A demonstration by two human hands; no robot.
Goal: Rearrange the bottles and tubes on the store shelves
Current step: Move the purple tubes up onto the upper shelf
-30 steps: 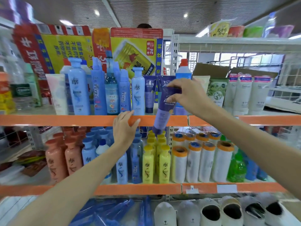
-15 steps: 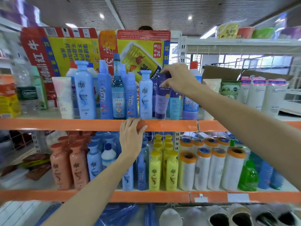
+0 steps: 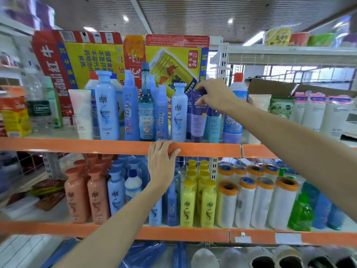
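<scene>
My right hand (image 3: pixel 214 93) pinches the top of a purple tube (image 3: pixel 198 120) that stands cap-down on the upper orange shelf (image 3: pixel 77 147), between a light blue bottle (image 3: pixel 178 115) and a teal tube (image 3: pixel 214 125). My left hand (image 3: pixel 161 163) rests flat on the front edge of that shelf, fingers curled over the lip, holding nothing. More blue bottles (image 3: pixel 107 107) and a white tube (image 3: pixel 81 113) line the shelf to the left.
The lower shelf (image 3: pixel 183 234) carries orange bottles (image 3: pixel 77 194), yellow bottles (image 3: pixel 199 204), white rolls (image 3: pixel 260 202) and a green bottle (image 3: pixel 300 213). Red and yellow cardboard (image 3: pixel 116 55) backs the upper shelf. White tubes (image 3: pixel 316 115) stand at right. Slippers (image 3: pixel 260 258) lie at the bottom.
My right hand lifted the purple tube from in front of the shelf edge and stood it on the upper shelf among the other tubes. My left hand stayed on the shelf lip.
</scene>
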